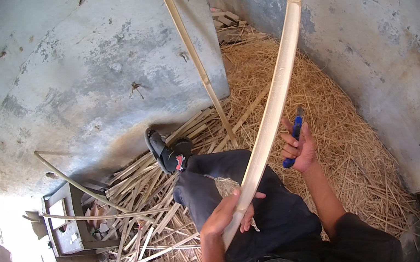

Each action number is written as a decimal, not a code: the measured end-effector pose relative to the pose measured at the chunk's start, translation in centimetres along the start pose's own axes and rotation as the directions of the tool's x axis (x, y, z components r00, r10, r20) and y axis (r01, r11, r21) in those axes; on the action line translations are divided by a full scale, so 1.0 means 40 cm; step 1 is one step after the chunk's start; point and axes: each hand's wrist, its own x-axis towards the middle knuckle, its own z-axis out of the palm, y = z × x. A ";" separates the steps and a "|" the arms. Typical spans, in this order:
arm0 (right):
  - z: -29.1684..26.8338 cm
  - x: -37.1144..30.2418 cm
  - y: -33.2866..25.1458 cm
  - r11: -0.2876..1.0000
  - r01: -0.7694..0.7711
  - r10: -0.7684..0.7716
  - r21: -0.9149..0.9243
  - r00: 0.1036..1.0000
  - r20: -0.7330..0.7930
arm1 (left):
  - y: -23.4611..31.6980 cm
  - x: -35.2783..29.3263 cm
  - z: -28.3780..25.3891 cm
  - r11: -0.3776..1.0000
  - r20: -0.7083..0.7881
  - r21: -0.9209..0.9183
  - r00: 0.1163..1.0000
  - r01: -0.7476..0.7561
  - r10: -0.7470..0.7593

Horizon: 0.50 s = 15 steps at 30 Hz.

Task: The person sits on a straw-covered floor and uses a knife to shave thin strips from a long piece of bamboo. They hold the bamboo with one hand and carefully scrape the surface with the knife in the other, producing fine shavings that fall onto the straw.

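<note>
A long split bamboo length (274,99), pale and slightly hollow on its inner face, slants up from my lap toward the far right. My left hand (221,217) is closed around its lower part, with the thumb and fingers on either side. To the right of the bamboo, my right hand (305,153) grips a blue utility knife (296,129). The knife's tip points up, and its blade is small and hard to make out. Knife and bamboo appear apart. Dark trousers (259,223) on my bent legs lie under the bamboo.
Thin shavings (352,151) cover the floor to the right. Many cut strips (143,197) are heaped at the left beside a wooden box-like frame (70,224). Another bamboo strip (188,46) leans against the worn wall (72,71). A dark shoe (158,149) rests among the strips.
</note>
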 end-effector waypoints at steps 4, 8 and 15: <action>0.163 0.047 0.069 0.990 0.116 -0.115 -0.076 0.993 0.024 | 0.011 0.011 0.024 0.998 -0.024 0.049 0.999 -0.048 0.049; 0.240 0.073 0.090 0.922 0.191 -0.239 -0.338 0.965 -0.107 | 0.012 0.010 0.021 0.996 -0.016 0.071 0.999 -0.050 0.052; 0.272 0.119 0.100 0.964 0.095 -0.150 -0.248 0.965 -0.213 | 0.030 0.007 0.077 0.552 -0.324 0.823 0.683 -0.138 0.654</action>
